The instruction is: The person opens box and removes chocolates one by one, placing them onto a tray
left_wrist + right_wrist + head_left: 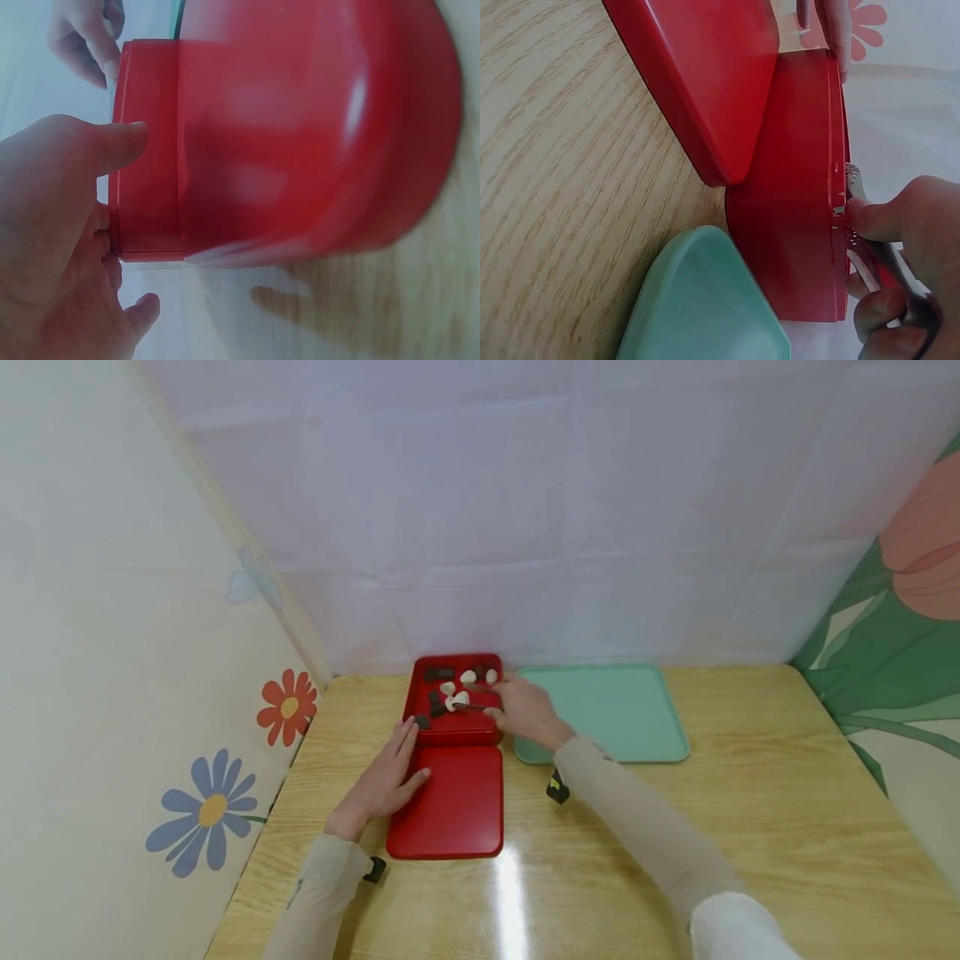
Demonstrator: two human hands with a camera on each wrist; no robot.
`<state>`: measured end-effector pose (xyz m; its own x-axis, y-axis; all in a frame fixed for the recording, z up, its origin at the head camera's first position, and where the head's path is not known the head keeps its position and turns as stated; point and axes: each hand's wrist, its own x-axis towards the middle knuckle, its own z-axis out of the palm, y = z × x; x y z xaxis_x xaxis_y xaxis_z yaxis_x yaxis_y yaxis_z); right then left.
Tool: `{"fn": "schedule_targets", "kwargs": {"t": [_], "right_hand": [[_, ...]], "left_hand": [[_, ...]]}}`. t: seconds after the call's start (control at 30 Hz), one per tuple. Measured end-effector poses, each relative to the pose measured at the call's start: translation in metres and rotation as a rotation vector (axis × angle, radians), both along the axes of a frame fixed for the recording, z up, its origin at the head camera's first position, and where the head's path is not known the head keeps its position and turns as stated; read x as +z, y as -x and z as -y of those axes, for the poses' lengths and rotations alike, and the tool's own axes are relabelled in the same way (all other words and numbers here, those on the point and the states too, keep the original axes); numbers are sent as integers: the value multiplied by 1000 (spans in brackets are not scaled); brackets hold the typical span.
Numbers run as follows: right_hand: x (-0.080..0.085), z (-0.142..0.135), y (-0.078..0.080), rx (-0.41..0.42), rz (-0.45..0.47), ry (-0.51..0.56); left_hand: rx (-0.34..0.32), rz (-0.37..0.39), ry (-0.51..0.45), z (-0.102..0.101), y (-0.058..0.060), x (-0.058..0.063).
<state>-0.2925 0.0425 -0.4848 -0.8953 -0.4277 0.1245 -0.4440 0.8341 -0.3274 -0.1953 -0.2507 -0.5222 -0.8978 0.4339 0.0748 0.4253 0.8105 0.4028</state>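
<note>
An open red box (457, 737) holds several small white pieces (447, 688) and dark brown pieces (442, 674), whose kind I cannot tell. My right hand (528, 706) grips metal tongs (889, 262) over the box's right side. The tongs' tips reach down to a white piece (461, 698); whether they pinch it is unclear. With fingers extended, my left hand (384, 781) touches the box's front left corner. Its thumb (124, 146) reaches toward the box's front wall. Directly in front of the box lies a flat red lid (450, 806).
A mint green tray (615, 710) lies right of the box, under the right forearm. White cloth (525, 527) hangs behind the wooden table (750, 793). A flower-printed wall (213, 810) stands at the left, another at the right.
</note>
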Motion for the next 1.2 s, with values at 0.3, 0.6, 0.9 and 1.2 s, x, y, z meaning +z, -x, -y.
{"fn": "schedule_targets", "kwargs": {"t": [0.3,0.6,0.9,1.2], "right_hand": [[-2,5,-2,-10,-52,-52],[-2,9,0,11,-62,-100],[-2,12,-2,7,-75,-129],[-1,12,-3,-1,-94,-132]], "left_hand": [[3,4,-12,-1,0,-1],[5,2,-12,0,0,0],[8,13,-17,0,0,-1],[10,19,-7,0,1,-2]]}}
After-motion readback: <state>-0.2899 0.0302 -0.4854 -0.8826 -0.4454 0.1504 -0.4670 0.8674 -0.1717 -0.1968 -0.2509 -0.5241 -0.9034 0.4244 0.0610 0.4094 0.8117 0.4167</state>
